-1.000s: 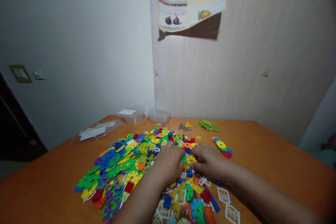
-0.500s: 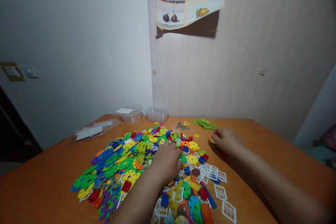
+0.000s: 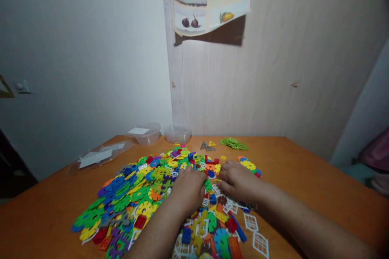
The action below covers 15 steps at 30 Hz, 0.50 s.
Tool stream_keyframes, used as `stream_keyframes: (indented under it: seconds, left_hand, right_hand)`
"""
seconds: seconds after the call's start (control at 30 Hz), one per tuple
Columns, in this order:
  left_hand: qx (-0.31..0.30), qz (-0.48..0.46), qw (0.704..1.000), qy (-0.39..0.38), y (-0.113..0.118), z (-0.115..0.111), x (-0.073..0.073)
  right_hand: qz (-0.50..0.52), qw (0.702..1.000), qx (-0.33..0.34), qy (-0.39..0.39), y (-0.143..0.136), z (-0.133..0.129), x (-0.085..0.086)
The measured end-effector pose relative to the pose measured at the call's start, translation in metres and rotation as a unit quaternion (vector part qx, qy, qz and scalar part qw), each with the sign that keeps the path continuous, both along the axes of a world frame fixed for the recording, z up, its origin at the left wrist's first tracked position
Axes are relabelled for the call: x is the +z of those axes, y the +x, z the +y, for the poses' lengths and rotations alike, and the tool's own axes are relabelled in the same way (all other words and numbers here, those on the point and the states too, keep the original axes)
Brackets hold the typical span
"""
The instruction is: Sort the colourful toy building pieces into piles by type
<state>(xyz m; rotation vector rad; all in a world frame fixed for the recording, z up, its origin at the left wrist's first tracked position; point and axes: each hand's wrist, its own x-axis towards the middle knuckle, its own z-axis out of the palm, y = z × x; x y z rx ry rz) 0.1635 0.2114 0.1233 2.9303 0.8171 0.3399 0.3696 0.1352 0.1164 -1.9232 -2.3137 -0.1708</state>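
My left hand (image 3: pixel 189 189) rests palm down on a heap of coloured plastic building pieces (image 3: pixel 136 188). Its fingers lie over the pieces, with their tips partly hidden, and nothing shows held in it. At the heap's right edge is my right hand (image 3: pixel 238 180), thumb and fingers closed on a yellow flower disc (image 3: pixel 217 180), of which only a thin edge shows. Just beyond that hand lies a small group of mixed flower discs (image 3: pixel 249 164). White lattice window pieces (image 3: pixel 251 222) are scattered below it, near red and blue bricks (image 3: pixel 231 223).
Two clear plastic tubs (image 3: pixel 178 134) stand at the table's back edge. A flat clear lid with white paper (image 3: pixel 95 158) lies at left. Grey pieces (image 3: pixel 207 146) and a green cluster (image 3: pixel 233 144) sit at the back of the orange-brown table (image 3: pixel 304 182).
My right hand has moved left from the small disc group, which now lies uncovered, to the heap's edge. The left hand stays on the heap. The view has shifted slightly right.
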Motion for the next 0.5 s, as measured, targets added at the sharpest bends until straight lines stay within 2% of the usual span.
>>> stream_keyframes:
  seconds: [0.07,0.2,0.3,0.4,0.5]
  left_hand:
    - [0.002,-0.006,1.000,0.004,0.001,0.000,0.000]
    - [0.015,-0.004,1.000,0.010,0.001,0.000,0.002]
    - [0.030,-0.008,0.999,0.015,0.001,0.000,0.005]
    - [0.049,-0.030,0.998,0.024,0.000,0.001,0.007]
    - [0.048,-0.080,0.996,0.001,0.000,0.005,0.008]
  right_hand:
    - [0.017,0.999,-0.037,0.023,0.006,0.004,0.002]
    - [0.082,0.974,-0.197,0.078,0.039,0.009,0.003]
    - [0.101,0.949,-0.295,0.048,0.076,0.009,-0.001]
    - [0.097,0.933,-0.345,0.048,0.102,0.007,-0.005]
    - [0.103,0.930,-0.344,0.081,0.101,0.007,-0.005]
